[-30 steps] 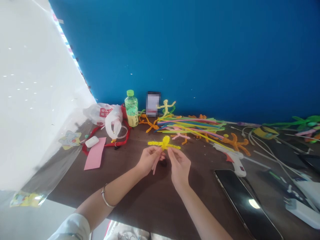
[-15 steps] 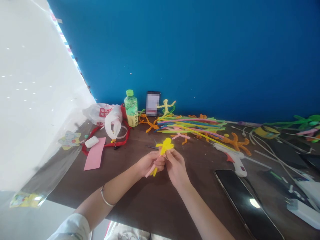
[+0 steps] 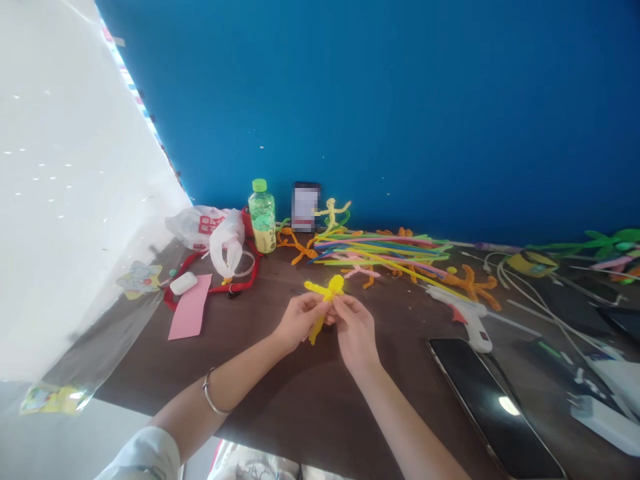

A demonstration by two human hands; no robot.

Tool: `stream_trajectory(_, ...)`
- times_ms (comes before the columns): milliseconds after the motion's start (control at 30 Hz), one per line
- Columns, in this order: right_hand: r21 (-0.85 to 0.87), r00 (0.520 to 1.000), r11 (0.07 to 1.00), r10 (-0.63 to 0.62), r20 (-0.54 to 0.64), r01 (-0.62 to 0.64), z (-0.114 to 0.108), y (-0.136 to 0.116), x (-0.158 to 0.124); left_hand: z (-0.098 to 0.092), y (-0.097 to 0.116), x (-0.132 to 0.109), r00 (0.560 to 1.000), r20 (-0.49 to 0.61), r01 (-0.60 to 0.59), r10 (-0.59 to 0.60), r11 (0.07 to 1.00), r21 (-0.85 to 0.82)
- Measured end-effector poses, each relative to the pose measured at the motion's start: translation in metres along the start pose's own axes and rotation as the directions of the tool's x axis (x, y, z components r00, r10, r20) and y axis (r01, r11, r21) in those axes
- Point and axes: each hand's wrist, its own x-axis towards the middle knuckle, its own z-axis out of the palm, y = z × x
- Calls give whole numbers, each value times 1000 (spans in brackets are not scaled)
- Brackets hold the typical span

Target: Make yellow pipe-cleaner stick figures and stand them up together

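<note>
A yellow pipe-cleaner figure point(image 3: 325, 291) is held above the dark table between my two hands. Its round head and one arm stick out past the fingertips, and its legs hang down below them. My left hand point(image 3: 301, 322) pinches the body from the left. From the right, my right hand point(image 3: 354, 327) has thumb and fingers closed on the body near the other arm, which is mostly covered. Just behind lie a pink pipe-cleaner figure point(image 3: 362, 271) and a pile of coloured pipe cleaners point(image 3: 385, 250).
A glue gun point(image 3: 473, 320) and a large phone point(image 3: 493, 407) lie to the right, near white cables. At the left are a green-capped bottle point(image 3: 263, 217), a plastic bag point(image 3: 227, 240), pink paper point(image 3: 190, 313) and a white case point(image 3: 183, 284). A blue wall point(image 3: 375, 100) rises behind.
The yellow figure has turned in my hands, so its arm now points left and its legs show. The pink strip under my left hand no longer shows. Both hands shifted slightly.
</note>
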Motion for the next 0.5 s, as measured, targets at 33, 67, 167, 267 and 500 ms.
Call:
stream_trajectory(33, 33, 1000, 999, 20, 9, -21, 0, 0, 0, -1, 0, 0, 1000, 25, 12, -11, 1000, -20)
stream_trajectory(67, 58, 999, 998, 35, 16, -36, 0, 0, 1, -1, 0, 0, 998, 51, 23, -21, 999, -46)
stream_trajectory(167, 75, 996, 995, 69, 51, -73, -2, 1, 2, -4, 0, 1, 993, 115, 44, -28, 990, -134)
stream_trajectory(267, 47, 989, 992, 108, 105, -113, -3, 2, 2, -5, -1, 2, 990, 140, 52, -26, 981, -187)
stream_trajectory(500, 63, 971, 979, 180, 158, -192, -2, 2, 1, -5, -2, 3, 990, 134, 81, -49, 966, -245)
